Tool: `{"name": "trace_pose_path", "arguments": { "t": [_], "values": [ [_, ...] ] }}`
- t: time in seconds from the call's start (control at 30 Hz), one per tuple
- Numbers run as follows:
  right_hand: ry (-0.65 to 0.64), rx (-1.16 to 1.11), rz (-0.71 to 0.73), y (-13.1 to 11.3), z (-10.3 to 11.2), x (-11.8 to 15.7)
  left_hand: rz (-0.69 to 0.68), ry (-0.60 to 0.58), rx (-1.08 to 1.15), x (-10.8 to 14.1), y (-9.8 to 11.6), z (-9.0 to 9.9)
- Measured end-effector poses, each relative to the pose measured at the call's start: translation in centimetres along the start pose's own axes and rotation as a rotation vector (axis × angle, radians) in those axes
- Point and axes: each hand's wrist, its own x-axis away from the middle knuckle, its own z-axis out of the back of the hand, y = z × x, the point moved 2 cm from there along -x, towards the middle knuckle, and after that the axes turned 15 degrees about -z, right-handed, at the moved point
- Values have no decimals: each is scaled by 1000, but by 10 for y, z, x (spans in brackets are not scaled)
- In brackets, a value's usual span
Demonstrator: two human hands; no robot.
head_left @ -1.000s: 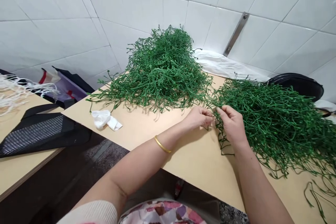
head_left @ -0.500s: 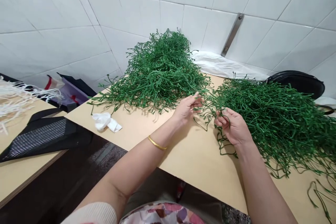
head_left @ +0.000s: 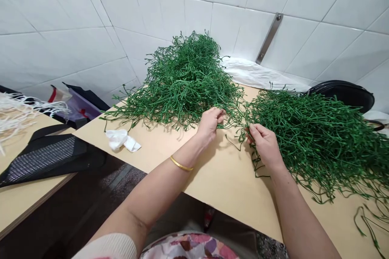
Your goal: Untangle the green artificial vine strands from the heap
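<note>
Two heaps of thin green artificial stems with small tips lie on a pale wooden table [head_left: 219,178]. The left heap [head_left: 190,81] rises against the wall, and the right heap [head_left: 319,137] is lower and wider. At the front edge of the left heap, my left hand [head_left: 211,123] is closed, fingers curled on green stems. Beside the right heap, my right hand [head_left: 264,143] pinches green stems between thumb and fingers. Tangled strands [head_left: 235,117] stretch between both hands. The fingertips are partly hidden.
A crumpled white tissue [head_left: 121,139] lies near the table's left edge. On a second table at left are white strands [head_left: 18,113] and a black mesh bag [head_left: 45,158]. A black case [head_left: 343,95] and white plastic sheet [head_left: 258,73] sit along the tiled wall.
My left hand's fingers have gone from spread to curled, and the hand has shifted slightly left. My right hand has moved slightly left, still pinching stems.
</note>
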Motion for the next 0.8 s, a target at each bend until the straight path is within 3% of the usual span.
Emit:
{"name": "trace_pose_path", "arguments": {
  "t": [0.13, 0.23, 0.37, 0.47, 0.67, 0.8],
  "values": [
    [-39, 25, 32, -3, -3, 4, -12, 70, 21, -1, 4, 2],
    [25, 17, 41, -4, -2, 5, 11, 110, 24, -2, 5, 4],
    [146, 118, 113, -6, 0, 7, -69, 141, 37, -6, 10, 8],
    [147, 153, 139, -7, -2, 7, -82, 134, 48, -10, 13, 10],
    [-26, -240, -21, -2, -6, 2, 276, 5, 317, -1, 8, 2],
    [-36, -433, -41, -1, -5, -1, 339, 26, 276, 11, -3, -3]
  ]
}}
